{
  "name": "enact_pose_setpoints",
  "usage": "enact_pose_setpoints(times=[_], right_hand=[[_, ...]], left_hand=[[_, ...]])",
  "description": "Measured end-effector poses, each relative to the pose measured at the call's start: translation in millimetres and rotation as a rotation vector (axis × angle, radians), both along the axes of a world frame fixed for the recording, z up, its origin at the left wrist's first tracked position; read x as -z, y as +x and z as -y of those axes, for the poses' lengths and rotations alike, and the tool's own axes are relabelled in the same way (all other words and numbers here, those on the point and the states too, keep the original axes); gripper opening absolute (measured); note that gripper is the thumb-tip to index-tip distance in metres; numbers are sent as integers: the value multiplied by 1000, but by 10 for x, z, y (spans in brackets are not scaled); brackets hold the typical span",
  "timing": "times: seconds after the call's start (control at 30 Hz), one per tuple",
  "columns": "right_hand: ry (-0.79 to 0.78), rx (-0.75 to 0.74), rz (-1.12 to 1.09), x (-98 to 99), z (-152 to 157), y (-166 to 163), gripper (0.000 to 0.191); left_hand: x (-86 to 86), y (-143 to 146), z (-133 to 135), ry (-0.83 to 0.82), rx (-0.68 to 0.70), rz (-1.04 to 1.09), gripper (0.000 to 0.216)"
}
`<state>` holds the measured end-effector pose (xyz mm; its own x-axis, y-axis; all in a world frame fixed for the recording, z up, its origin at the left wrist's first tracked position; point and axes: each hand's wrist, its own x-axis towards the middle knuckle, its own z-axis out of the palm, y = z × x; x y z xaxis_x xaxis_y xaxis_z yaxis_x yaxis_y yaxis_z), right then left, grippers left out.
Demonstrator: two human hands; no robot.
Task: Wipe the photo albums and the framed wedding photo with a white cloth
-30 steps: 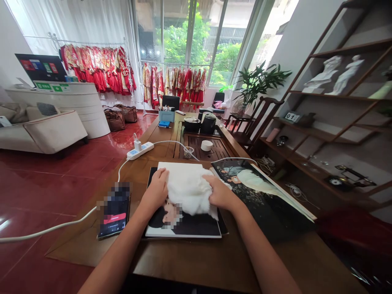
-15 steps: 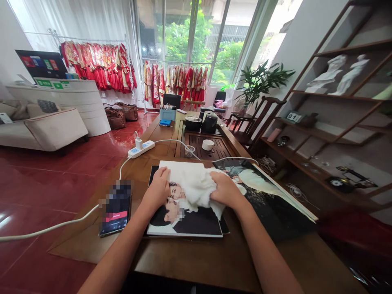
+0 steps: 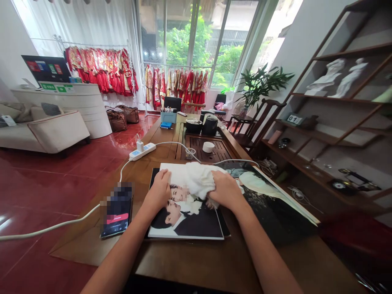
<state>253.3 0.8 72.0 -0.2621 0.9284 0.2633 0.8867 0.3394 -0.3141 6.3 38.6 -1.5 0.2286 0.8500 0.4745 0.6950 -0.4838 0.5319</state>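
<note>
A photo panel (image 3: 196, 226) showing a couple in black and white lies flat on the wooden table (image 3: 196, 261), over a dark-edged panel that peeks out at its sides. My left hand (image 3: 160, 188) is closed at the panel's left edge, fingers together on its surface. Bunched in my right hand (image 3: 226, 190) is a fluffy white cloth (image 3: 199, 177), pressed on the panel's upper right part. The cloth covers part of the picture, and my fingertips are partly hidden in it. Right of that hand lies a larger dark photo panel (image 3: 275, 204).
A phone (image 3: 116, 212) lies left of my left forearm. Beyond the panels are a power strip (image 3: 142, 151) with white cables, a tea tray (image 3: 222, 151) with a white cup (image 3: 208, 147), and a black kettle (image 3: 210, 124). Wooden shelves (image 3: 333, 102) stand at right.
My right hand has shifted the white cloth slightly away from me across the panel, uncovering more of the picture's lower middle. My left hand stays at the left edge.
</note>
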Motion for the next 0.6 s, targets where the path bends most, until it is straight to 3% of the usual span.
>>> enact_pose_setpoints(times=[0.13, 0.23, 0.47, 0.6], right_hand=[[81, 58, 11, 171, -108, -72, 51], [83, -9, -8, 176, -115, -57, 50], [-78, -433, -94, -39, 43, -112, 11], [-299, -680, -190, -110, 159, -165, 10]], left_hand=[[8, 2, -13, -10, -8, -5, 46], [3, 3, -2, -11, -8, -15, 46], [10, -14, 0, 1, 14, -4, 46], [25, -12, -15, 16, -1, 5, 45]])
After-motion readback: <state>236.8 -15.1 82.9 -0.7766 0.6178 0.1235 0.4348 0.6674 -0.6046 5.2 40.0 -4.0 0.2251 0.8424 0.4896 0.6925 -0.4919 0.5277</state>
